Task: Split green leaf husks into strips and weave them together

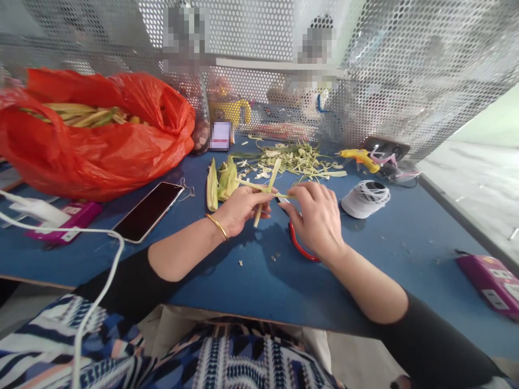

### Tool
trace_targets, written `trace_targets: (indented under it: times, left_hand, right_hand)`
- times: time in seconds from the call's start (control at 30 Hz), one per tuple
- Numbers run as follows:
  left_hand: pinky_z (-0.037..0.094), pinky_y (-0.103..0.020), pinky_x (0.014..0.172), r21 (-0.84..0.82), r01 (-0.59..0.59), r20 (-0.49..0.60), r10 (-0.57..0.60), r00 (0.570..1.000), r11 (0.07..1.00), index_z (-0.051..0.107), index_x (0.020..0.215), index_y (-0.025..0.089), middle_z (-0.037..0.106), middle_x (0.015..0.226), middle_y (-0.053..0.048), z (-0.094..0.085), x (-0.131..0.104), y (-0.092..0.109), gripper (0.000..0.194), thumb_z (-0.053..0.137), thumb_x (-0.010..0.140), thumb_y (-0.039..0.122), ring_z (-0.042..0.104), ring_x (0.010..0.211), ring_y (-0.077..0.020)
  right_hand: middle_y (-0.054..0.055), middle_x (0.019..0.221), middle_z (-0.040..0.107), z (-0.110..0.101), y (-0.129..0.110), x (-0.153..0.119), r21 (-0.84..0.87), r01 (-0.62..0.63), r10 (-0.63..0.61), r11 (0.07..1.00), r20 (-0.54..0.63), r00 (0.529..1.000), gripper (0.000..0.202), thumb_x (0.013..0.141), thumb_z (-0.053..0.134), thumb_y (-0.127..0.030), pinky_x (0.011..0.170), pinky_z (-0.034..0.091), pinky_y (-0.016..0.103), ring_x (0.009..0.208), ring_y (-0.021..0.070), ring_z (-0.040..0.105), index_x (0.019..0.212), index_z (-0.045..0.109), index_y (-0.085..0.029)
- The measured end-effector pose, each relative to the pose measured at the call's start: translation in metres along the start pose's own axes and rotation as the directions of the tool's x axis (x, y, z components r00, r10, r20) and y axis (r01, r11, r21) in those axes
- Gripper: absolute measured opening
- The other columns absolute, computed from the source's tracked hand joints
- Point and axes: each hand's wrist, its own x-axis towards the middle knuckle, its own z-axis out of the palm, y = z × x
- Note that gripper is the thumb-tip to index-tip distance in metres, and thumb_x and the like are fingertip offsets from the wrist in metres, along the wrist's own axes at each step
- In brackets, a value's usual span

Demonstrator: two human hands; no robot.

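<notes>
Over the middle of the blue table, pale green husk strips (274, 174) cross each other in the form of a plus. My left hand (245, 208) pinches them near the crossing, thumb on top. Opposite, my right hand (318, 216) has its fingertips closed on the end of the strip that points right. Under the right hand lies a pair of scissors with red handles (298, 246), partly hidden by that hand. Just behind my left hand are folded pieces of corn husk (227, 178). A heap of husk scraps (294, 159) spreads out beyond both hands.
A red plastic bag (121, 156) of husks fills the back left. A phone (148, 210), a purple power strip (75, 221) and a white cable lie left. Rightward are a thread cone (365, 200), a yellow glue gun (360, 159) and another power strip (488, 281). Perforated metal screens the back.
</notes>
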Motion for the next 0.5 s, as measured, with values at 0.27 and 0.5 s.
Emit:
trace_targets:
  times: [0.27,0.5]
  left_hand:
    - [0.020,-0.017,0.037,0.187,0.028,-0.035,-0.022,0.999,0.982,0.066,0.074,0.014,0.050,0.046,0.006,0.003,0.001,-0.006,0.024,0.082,0.066,0.030,0.039,0.038,-0.0036]
    - [0.018,-0.017,0.037,0.165,0.064,-0.017,-0.062,0.998,0.984,0.066,0.069,0.012,0.047,0.045,0.006,0.003,0.002,-0.003,0.025,0.083,0.065,0.030,0.036,0.038,-0.0032]
  right_hand:
    - [0.004,0.066,0.061,0.006,-0.005,-0.002,0.011,0.087,-0.087,0.996,0.204,0.975,0.035,0.097,0.039,-0.026,0.069,0.031,0.031,0.059,0.0152,0.050,0.070,0.059,-0.019]
    - [0.001,0.058,0.056,-0.001,-0.009,-0.003,0.096,0.167,-0.180,0.981,0.149,0.972,0.036,0.094,0.038,-0.019,0.065,0.030,0.029,0.054,0.0131,0.046,0.062,0.054,-0.019]
